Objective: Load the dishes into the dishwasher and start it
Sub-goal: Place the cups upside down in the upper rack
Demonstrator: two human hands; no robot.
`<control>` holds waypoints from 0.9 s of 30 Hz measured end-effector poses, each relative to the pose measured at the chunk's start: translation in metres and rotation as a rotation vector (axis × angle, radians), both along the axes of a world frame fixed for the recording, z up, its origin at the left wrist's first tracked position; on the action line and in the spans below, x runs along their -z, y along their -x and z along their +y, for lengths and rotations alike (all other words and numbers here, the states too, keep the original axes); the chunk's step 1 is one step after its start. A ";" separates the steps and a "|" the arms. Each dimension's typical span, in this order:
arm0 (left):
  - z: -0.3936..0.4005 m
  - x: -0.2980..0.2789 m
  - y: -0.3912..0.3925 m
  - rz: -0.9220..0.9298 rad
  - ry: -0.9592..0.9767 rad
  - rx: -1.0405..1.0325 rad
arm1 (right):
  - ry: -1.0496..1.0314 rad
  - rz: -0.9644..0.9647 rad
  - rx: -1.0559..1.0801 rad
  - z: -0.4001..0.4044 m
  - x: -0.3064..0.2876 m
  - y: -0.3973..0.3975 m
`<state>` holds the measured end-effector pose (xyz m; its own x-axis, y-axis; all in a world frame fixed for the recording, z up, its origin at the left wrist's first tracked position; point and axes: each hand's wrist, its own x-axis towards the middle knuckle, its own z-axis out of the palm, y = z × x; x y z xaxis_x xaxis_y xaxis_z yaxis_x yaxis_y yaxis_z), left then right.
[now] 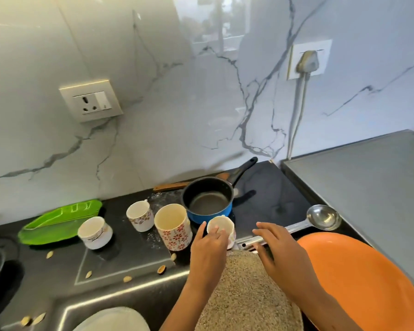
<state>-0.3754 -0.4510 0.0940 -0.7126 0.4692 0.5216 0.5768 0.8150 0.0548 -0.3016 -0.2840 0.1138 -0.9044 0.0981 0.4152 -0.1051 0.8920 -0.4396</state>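
Observation:
My left hand [209, 244] grips a small white cup [221, 226] at its rim, thumb on the left side and fingers over the top. My right hand [274, 244] hovers just right of it with fingers spread, above the handle of a steel ladle [322, 217]. On the black counter [129, 254] to the left stand a tall red-flowered mug [173, 226], a small flowered cup [140, 216] and a white cup with a twig pattern [95, 232]. Behind them sits a blue saucepan [208, 199] with a black handle.
An orange plate [359, 278] and a speckled round plate [244, 295] lie near me. A green leaf-shaped tray [58, 223] is at left, a white dish [112, 320] at the bottom edge. Nut shells are scattered on the counter. A grey appliance top [368, 177] fills the right.

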 end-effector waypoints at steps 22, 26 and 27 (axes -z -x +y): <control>0.142 -0.067 -0.254 -0.226 -0.241 0.589 | 0.238 0.118 0.175 0.116 -0.006 -0.264; 0.216 -0.040 -0.324 -0.338 -0.264 0.762 | 0.324 0.104 0.357 0.170 0.010 -0.358; 0.232 -0.030 -0.336 -0.340 -0.261 0.807 | 0.295 0.085 0.410 0.184 0.017 -0.376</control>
